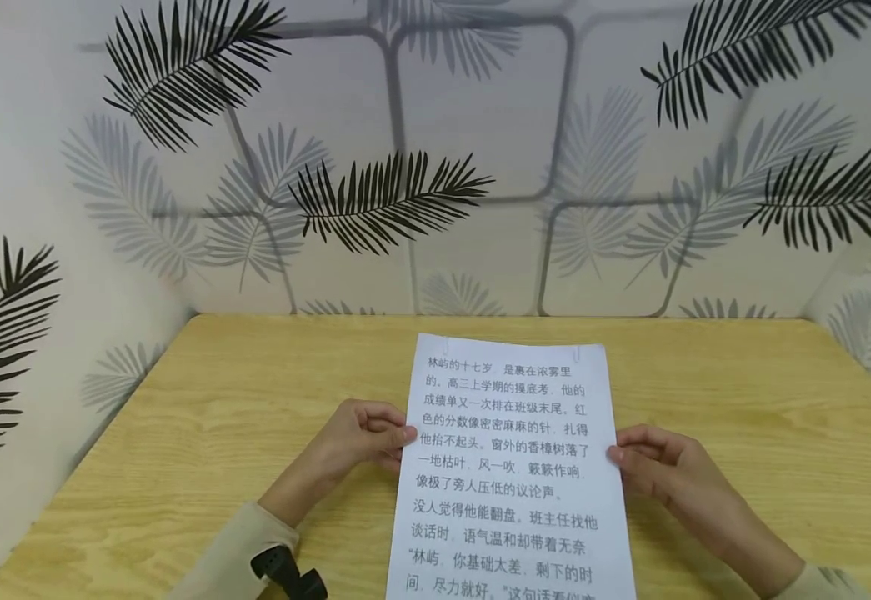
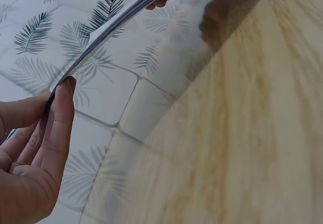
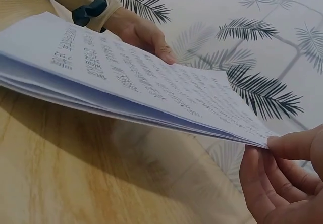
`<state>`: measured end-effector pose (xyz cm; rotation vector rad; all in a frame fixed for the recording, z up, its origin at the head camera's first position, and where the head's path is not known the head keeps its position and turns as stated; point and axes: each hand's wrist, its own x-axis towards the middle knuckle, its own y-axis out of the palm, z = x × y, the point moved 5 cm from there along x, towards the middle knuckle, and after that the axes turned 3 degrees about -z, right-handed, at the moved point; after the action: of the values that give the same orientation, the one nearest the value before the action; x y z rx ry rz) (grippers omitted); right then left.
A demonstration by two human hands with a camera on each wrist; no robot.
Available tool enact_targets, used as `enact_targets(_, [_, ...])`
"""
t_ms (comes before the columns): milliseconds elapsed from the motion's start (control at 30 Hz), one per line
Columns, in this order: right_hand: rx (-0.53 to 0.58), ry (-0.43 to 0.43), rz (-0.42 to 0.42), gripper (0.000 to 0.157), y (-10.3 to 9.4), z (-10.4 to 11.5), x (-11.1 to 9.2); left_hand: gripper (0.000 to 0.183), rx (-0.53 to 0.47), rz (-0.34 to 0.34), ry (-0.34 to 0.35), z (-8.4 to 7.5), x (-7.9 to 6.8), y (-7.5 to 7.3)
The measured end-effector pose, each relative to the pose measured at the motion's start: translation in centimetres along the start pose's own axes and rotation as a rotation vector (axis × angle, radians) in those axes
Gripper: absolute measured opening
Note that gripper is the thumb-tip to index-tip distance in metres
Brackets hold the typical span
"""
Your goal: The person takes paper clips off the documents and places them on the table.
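Note:
A stack of printed paper sheets [image 1: 513, 467] with Chinese text is held up above the table, its lower end cut off by the head view's bottom edge. Two small clips [image 1: 576, 355] seem to show faintly along its top. My left hand [image 1: 363, 442] pinches the left edge between thumb and fingers. On the opposite edge, my right hand [image 1: 668, 475] grips the stack the same way. Several layers show along the side of the sheets [image 3: 126, 100] in the right wrist view. Edge-on, the stack [image 2: 108, 30] looks thin and slightly bent in the left wrist view.
A light wood-grain table [image 1: 255, 392] lies beneath the hands. Behind it rises a pale wall covering [image 1: 473, 117] printed with dark and grey leaves. A black strap device [image 1: 288, 572] sits at the left wrist, over a beige sleeve.

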<state>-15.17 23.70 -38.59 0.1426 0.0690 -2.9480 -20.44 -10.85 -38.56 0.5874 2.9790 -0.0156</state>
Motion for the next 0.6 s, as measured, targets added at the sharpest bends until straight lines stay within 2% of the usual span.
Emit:
enact_targets(233, [-0.05, -0.052, -0.023, 0.013, -0.4, 0.7, 0.0, 0.026, 0.017, 0.033, 0.036, -0.7, -0.2, -0.1])
enact_targets(433, [-0.083, -0.18, -0.056, 0.012, -0.3, 1.4, -0.1, 0.029, -0.02, 0.059, 0.072, -1.8, -0.4, 0.4])
enact_targets(600, [-0.103, -0.203, -0.063, 0.013, -0.1, 1.5, -0.2, 0.027, 0.104, 0.025, 0.107, -2.7, -0.8, 0.3])
